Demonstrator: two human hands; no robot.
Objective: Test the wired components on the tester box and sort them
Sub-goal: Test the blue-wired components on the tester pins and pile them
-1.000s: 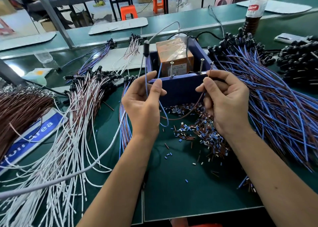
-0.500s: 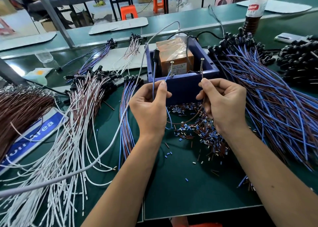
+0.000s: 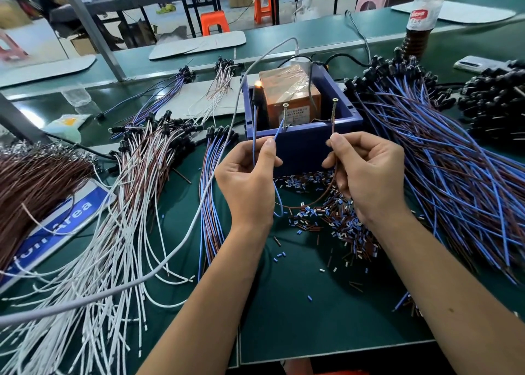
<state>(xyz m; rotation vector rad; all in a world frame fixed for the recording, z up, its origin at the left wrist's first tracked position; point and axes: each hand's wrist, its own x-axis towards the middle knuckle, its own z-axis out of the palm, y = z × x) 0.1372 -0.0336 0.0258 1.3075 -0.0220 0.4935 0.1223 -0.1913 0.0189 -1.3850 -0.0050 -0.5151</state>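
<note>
Pinching one lead in each of our hands: left hand (image 3: pixel 250 181) holds the thin blue wire (image 3: pixel 253 150) to the left upright screw (image 3: pixel 284 112), right hand (image 3: pixel 366 173) holds the brown wire (image 3: pixel 333 127) to the right screw (image 3: pixel 334 109), likely closing the circuit. Component's black lamp head (image 3: pixel 258 94) glows orange above the open blue plastic tester box (image 3: pixel 306 144) on the green table (image 3: pixel 312 318). Probably passes; blue-brown pile (image 3: pixel 454 158) lies right, sorted bunch (image 3: pixel 211 192) left.

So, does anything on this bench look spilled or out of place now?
Yes. Many small cut sleeve pieces lie scattered loose on the green mat, in front of the blue tester box and under the hands. They look spilled, not collected. The wire bundles are spread out but roughly grouped.
</note>
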